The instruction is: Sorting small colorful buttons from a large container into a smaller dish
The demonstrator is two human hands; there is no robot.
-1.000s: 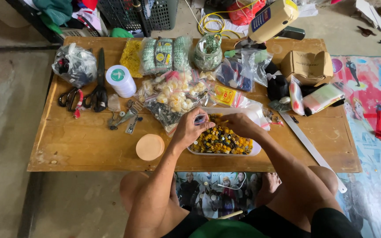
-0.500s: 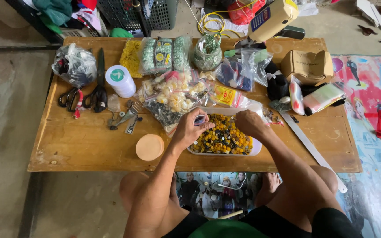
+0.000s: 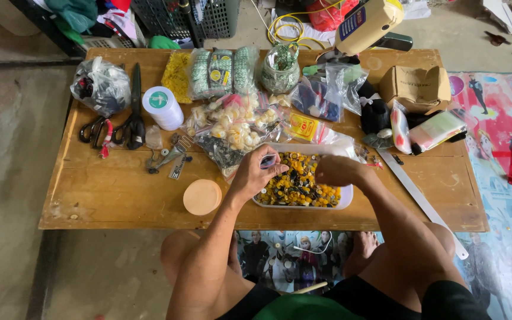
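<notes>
- Your knees and forearms fill the near edge of the view, over a printed cartoon mat [image 3: 280, 255] on the floor under the table [image 3: 108, 201].
- Your left hand [image 3: 253, 175] sits at the left rim of the white tray [image 3: 346, 201], its fingertips pinched shut on a small dark button [image 3: 268, 160].
- Your right hand [image 3: 334, 170] hovers over the tray's right half, fingers curled in; you cannot tell from this view whether it holds anything.
- The tray lies near the front edge of the table, between your two hands, and is full of yellow and black buttons [image 3: 297, 186].
- Just left of the tray lies a round peach-coloured lid [image 3: 202, 197], flat on the wood.
- Beyond your left hand, clear bags of pale and dark buttons [image 3: 238, 127] are heaped, touching the tray's far side.
- Further left are a few small metal tools [image 3: 170, 159], black scissors [image 3: 133, 112] and a white thread spool [image 3: 162, 107].
- A long metal ruler [image 3: 419, 198] runs diagonally off the right front corner.
- At the far side stand a cardboard box [image 3: 416, 88], a green-beaded bag [image 3: 223, 71] and a glass jar [image 3: 280, 74].
</notes>
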